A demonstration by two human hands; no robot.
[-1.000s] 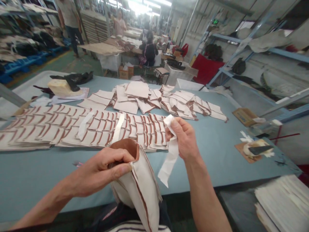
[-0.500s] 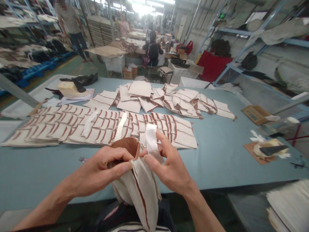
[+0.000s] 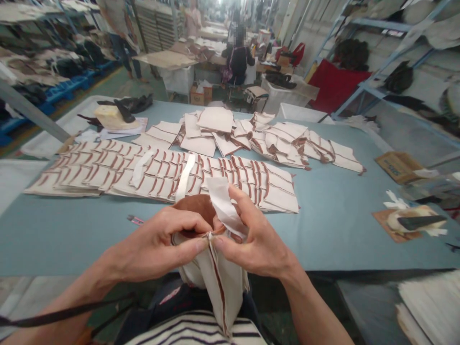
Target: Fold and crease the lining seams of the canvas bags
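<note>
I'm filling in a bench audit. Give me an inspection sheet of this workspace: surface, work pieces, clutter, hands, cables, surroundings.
Surface: blue table, bearing overlapping rows of cream pieces and a loose heap beyond them.
Work pieces: cream pouch, brown inside, mouth upward, held over the lap; white strip at its rim.
Clutter: small pink-handled tool near the left hand; cardboard box at the right.
Hands: left hand pinches the pouch's rim; right hand holds the strip, thumb at the seam.
Cables: none certain; dark cord or strap by the left forearm.
Surroundings: shelving at right; seated person beyond the table.
</note>
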